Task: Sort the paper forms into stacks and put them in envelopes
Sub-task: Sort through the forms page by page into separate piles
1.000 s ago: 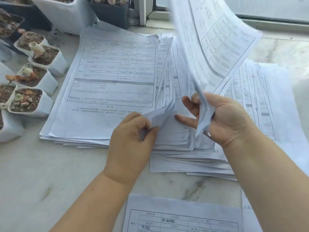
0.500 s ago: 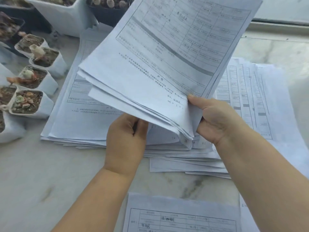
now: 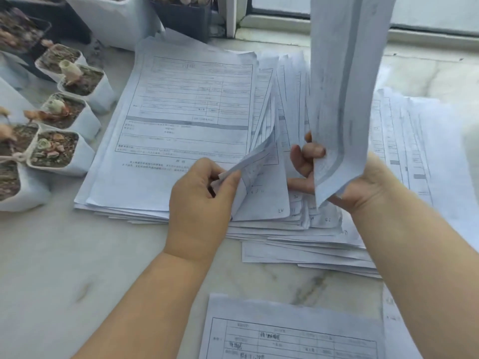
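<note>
From the head view I can make out ruled tables and lines of small print on the paper forms, but the type is too fine and blurred for me to read; some lower corners of the fanned middle stack (image 3: 293, 203) carry short handwritten marks I cannot decipher, and the near form (image 3: 290, 330) at the bottom edge has a few dark handwritten entries in its boxes, also illegible. I take that middle stack as my landmark. My left hand (image 3: 199, 200) lies at its left edge, forearm reaching up from below, thumb and forefinger pinching the curled corner of a sheet that bows up off the pile. My right hand (image 3: 344, 182) sits just right of it, fingers curled around the bottom of a lifted bundle of forms (image 3: 344, 81) that stands nearly upright and runs out of the top of the frame, its sheets bent lengthwise and motion-blurred. Left of the landmark lies a flatter left stack (image 3: 186, 112) with a printed form face up; right of it, a right stack (image 3: 414, 141) spreads loosely. All rest on a pale, marbled, smooth surface (image 3: 77, 268). Far left of the landmark stand small white square plant pots (image 3: 85, 154) with gritty soil and succulents.
</note>
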The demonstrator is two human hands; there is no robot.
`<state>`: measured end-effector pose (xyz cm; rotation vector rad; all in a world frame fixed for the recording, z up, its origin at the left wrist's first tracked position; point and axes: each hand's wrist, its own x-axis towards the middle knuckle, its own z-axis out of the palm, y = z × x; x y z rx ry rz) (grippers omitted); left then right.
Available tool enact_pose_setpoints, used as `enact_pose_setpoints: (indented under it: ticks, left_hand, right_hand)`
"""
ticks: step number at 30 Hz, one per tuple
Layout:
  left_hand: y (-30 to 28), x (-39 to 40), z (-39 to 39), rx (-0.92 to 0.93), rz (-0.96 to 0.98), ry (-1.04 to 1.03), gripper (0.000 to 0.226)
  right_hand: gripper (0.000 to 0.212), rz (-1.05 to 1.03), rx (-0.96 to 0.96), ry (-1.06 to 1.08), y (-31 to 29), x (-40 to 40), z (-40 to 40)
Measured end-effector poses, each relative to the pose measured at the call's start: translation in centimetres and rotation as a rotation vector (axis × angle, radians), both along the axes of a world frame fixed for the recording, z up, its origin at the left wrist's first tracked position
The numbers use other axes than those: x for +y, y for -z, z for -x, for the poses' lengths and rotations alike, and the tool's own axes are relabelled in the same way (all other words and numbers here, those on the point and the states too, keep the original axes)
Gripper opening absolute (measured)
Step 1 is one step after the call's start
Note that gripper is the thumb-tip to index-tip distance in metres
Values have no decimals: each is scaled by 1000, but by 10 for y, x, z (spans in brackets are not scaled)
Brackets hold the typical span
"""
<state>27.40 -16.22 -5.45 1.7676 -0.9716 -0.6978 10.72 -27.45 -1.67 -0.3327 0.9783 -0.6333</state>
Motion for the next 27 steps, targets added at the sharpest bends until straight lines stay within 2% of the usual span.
enact_pose_setpoints:
  ticks: [3,5,9,11,13,14,16,21,23,24,25,27]
  left_hand:
    - [2,-1,5,-77,5,-6,40]
    - [3,-1,6,-152,16,-6,39]
    - [1,3,5,-204,37,110,7]
    - [-3,8,7,-237,69,212,21]
    - [-3,14,11,-303,83,305,58]
    - [-1,17,12,-352,99,327,69]
    - [5,21,9,-483,128,318,67]
    - [15,24,-14,-679,22,160,57]
    - [13,23,-22,-681,30,73,35]
    - [12,23,-26,-637,53,-6,18]
    - [8,22,-30,-540,82,-118,14]
    - [-6,19,-39,-273,142,-369,22]
  right_hand:
    - [16,16,-6,-36,2,1,-1]
    - [17,35,-9,-57,1,1,-2]
    - [18,46,-20,-51,-2,3,-6]
    - [15,56,-58,-66,-5,3,-11]
    - [13,72,-88,-83,-9,3,-18]
    - [13,80,-100,-79,-11,3,-21]
    - [12,82,-126,-49,-15,3,-26]
    - [12,100,-156,-30,-19,2,-30]
    - [17,105,-148,22,-26,3,-27]
    - [14,113,-100,71,-30,2,-23]
    - [6,126,-20,133,-34,0,-16]
    - [10,164,208,241,-38,-1,13]
